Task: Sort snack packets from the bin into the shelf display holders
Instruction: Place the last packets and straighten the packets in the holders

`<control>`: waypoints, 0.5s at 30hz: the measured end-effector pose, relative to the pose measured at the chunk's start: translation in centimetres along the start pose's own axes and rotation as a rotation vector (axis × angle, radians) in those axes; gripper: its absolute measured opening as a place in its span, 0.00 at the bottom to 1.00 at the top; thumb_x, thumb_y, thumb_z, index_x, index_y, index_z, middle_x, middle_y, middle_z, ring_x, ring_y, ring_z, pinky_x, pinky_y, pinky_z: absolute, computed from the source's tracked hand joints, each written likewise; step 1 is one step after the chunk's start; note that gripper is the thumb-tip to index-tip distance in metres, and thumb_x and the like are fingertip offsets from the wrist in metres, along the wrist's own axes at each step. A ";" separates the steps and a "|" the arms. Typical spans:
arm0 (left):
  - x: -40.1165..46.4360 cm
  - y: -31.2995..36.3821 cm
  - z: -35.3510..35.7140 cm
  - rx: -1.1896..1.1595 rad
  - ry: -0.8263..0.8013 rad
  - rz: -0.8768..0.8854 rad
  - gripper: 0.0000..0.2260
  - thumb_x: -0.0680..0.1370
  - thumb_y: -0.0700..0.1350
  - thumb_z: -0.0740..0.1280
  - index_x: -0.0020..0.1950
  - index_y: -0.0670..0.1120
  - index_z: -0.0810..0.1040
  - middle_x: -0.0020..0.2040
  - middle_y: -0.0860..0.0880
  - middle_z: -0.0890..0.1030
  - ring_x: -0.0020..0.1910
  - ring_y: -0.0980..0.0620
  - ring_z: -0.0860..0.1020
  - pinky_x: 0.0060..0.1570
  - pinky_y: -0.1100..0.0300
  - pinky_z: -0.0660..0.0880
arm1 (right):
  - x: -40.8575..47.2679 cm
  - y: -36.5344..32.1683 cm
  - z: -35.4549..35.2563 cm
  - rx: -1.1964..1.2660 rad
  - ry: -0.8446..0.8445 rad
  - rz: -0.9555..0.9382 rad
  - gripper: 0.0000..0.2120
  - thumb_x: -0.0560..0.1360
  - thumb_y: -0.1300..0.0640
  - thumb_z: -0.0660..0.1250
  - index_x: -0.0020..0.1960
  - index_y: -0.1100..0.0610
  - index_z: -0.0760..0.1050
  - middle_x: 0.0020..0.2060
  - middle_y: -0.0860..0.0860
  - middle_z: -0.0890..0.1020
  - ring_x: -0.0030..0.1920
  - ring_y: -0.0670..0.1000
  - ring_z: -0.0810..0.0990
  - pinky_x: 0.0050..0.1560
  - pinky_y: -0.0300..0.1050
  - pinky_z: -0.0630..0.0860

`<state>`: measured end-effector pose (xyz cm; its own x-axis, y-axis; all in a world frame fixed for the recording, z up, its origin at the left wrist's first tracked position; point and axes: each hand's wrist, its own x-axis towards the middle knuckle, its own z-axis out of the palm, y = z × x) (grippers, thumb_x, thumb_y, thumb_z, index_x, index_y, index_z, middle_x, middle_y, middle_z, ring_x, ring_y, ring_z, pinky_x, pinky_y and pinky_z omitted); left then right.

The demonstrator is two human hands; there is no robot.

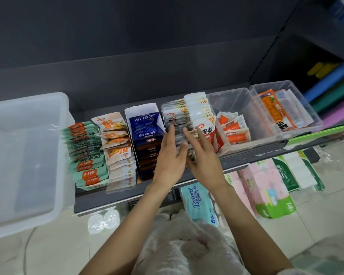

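Note:
Rows of snack packets stand in holders on a dark shelf (262, 154). My left hand (170, 155) and my right hand (203, 157) lie with straight fingers on the grey-white packets (176, 118) in the middle holder, one hand on each side of the row's front part. Beside that row stand white packets with red print (203, 124). Further left are navy packets (145, 126), orange-and-white packets (117, 143) and green-and-orange packets (83, 147). A large translucent bin (28, 155) sits at the left end, its inside looking bare.
Two clear holders stand at the right: one with orange-stick packets (235, 132), one with a larger orange packet (274, 110). Tissue packs (199, 205) and paper rolls (270, 187) lie on the floor below the shelf. Coloured rolls (334, 86) fill the shelf at far right.

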<state>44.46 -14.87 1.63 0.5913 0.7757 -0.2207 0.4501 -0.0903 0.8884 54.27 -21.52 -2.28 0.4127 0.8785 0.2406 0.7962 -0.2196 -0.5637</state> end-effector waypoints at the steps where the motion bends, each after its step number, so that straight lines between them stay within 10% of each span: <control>1: 0.0 -0.2 -0.1 -0.003 -0.004 -0.006 0.28 0.82 0.47 0.58 0.78 0.53 0.47 0.78 0.54 0.52 0.75 0.56 0.55 0.64 0.67 0.55 | 0.1 0.2 -0.1 0.021 -0.018 -0.002 0.33 0.75 0.60 0.68 0.75 0.49 0.58 0.74 0.59 0.61 0.72 0.58 0.63 0.60 0.48 0.70; 9: 0.4 -0.3 0.5 -0.212 -0.011 -0.045 0.28 0.80 0.41 0.61 0.76 0.53 0.53 0.66 0.65 0.63 0.66 0.64 0.62 0.60 0.78 0.59 | 1.0 0.6 -0.1 0.251 -0.137 0.026 0.36 0.75 0.64 0.66 0.77 0.55 0.51 0.73 0.54 0.63 0.72 0.51 0.64 0.68 0.48 0.68; 15: 1.5 -1.2 -0.1 0.055 0.074 0.017 0.27 0.80 0.43 0.60 0.77 0.50 0.53 0.74 0.51 0.63 0.72 0.53 0.62 0.72 0.52 0.61 | 1.9 0.2 0.3 0.106 -0.120 0.047 0.38 0.76 0.59 0.67 0.77 0.54 0.48 0.71 0.57 0.65 0.70 0.56 0.65 0.65 0.52 0.69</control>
<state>44.74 -13.49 0.25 0.5491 0.8176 -0.1734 0.4776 -0.1367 0.8679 55.09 -19.74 -2.15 0.3870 0.9143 0.1193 0.7235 -0.2208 -0.6541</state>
